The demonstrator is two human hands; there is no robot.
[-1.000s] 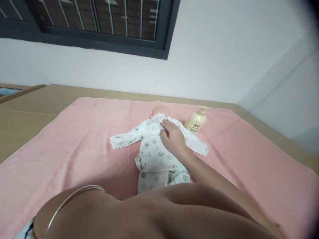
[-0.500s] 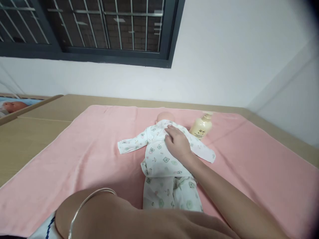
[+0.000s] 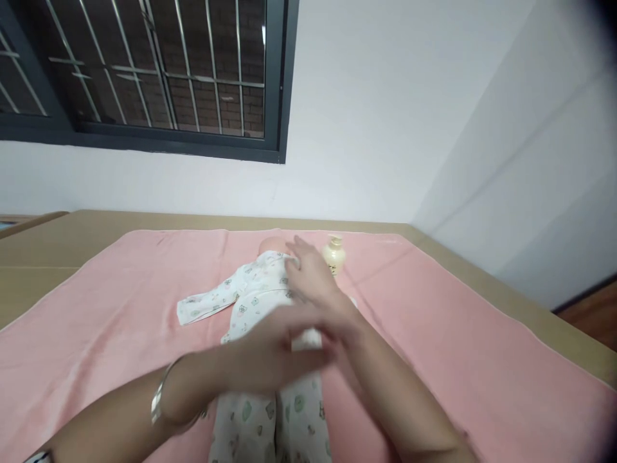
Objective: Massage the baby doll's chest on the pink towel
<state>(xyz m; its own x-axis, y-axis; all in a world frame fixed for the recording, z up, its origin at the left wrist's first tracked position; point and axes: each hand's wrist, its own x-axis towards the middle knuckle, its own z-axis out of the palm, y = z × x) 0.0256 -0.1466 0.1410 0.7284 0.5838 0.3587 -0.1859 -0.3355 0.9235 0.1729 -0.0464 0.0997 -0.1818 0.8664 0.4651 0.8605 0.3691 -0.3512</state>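
A baby doll in a white long-sleeved top and trousers with small green prints lies on a pink blanket. Only the top of its pinkish head shows past the collar. My right hand is over the doll's upper chest and shoulder, fingers stretched out and holding nothing. Nearer to me, my left hand, with a silver bangle at the wrist, reaches across above the doll's waist toward my right forearm. Its thumb stands apart from the blurred fingers. The doll's sleeve on the right is mostly hidden.
A pale yellow pump bottle stands on the blanket beyond my right hand. The blanket covers a wooden tabletop against a white wall. A dark-framed barred window is above at the left.
My left hand has moved away from the camera, across the doll toward my right forearm. My right hand has shifted up from the doll's chest toward its shoulder. The view has turned right.
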